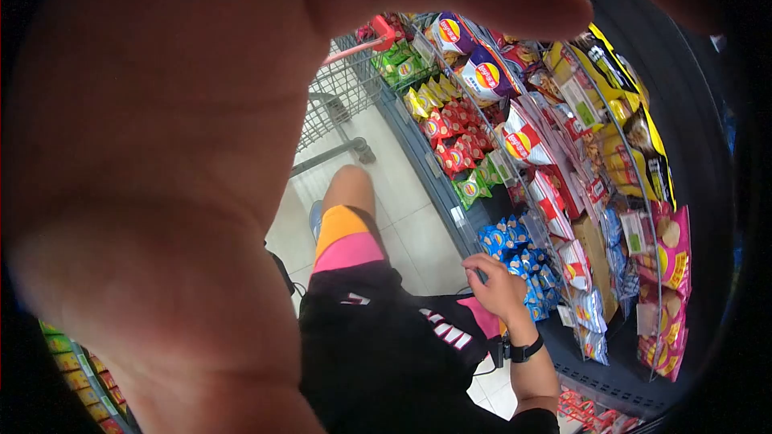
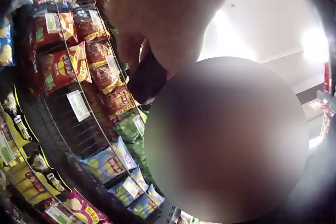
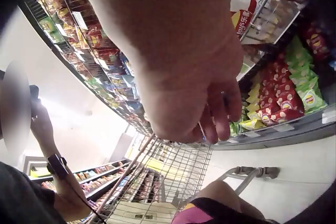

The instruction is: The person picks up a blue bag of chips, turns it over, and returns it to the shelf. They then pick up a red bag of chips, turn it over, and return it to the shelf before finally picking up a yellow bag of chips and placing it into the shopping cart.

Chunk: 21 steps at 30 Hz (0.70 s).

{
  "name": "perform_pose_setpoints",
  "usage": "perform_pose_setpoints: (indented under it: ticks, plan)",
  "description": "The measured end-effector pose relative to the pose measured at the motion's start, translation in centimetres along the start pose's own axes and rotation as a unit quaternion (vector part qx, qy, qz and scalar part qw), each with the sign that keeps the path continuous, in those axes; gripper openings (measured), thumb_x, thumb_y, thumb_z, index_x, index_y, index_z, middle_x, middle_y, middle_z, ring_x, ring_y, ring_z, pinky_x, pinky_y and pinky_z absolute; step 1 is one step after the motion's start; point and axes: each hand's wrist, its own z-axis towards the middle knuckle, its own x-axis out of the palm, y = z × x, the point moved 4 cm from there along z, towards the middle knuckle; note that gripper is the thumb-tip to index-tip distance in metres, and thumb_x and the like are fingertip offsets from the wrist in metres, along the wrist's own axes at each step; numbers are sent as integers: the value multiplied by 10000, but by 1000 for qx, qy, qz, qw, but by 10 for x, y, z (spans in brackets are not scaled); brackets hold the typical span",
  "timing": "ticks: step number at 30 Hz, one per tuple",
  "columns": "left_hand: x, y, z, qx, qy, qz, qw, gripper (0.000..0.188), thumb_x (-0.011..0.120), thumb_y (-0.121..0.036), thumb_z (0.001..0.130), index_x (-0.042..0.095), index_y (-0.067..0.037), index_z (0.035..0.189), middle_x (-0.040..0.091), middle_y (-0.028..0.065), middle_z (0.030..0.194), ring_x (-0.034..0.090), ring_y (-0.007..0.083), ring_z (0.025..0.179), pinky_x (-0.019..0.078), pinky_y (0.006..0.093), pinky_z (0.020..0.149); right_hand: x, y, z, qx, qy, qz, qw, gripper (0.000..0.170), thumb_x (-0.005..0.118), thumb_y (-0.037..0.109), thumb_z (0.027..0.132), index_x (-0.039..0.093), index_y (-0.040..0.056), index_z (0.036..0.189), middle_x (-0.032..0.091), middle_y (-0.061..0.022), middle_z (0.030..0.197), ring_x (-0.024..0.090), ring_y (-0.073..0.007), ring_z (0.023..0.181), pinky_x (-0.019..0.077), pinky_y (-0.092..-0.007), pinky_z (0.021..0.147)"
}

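Observation:
My left hand (image 1: 161, 193) is raised very near the head camera, covering the left and top of the head view with fingers stretched rightward. The left wrist view shows this hand (image 2: 168, 14) at the top, beside a blurred area. It appears in the right wrist view (image 3: 44, 127) by a dark device at the head; contact is unclear. My right hand (image 1: 500, 291) hangs low beside the black shirt, near blue snack packets (image 1: 543, 277), fingers loosely curled, holding nothing visible. In the right wrist view, the right hand (image 3: 184, 87) hangs above the wire cart (image 3: 178, 166).
Shelves of chip bags (image 1: 527, 141) run along the right of the head view, with small red packets (image 1: 458, 153) on the lower level. The wire cart (image 1: 346, 88) stands at the upper left on a tiled floor (image 1: 402, 225). More stocked shelves (image 3: 105, 179) are farther back.

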Motion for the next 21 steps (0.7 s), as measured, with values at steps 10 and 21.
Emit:
perform_pose_setpoints:
  ticks: [10, 21]
  plan:
    - [-82, 113, 70, -23, -34, 130, 991, 868, 713, -439, 776, 304, -31, 1424, 417, 197, 1410, 489, 385, 1229, 422, 421, 994, -30, -32, 38, 125, 29, 26, 991, 137, 578, -38, 825, 637, -28, 948, 651, -139, 956, 632, -254, 926, 490, -311, 812]
    - [-277, 170, -71, -592, 146, 422, 671, 642, 650, -432, 819, 492, -1, 1267, 563, 228, 1219, 566, 356, 1109, 446, 439, 941, -112, 169, 108, 232, 47, 97, 967, 136, 587, -16, 850, 647, -11, 973, 668, -91, 907, 640, -139, 818, 505, -258, 750]
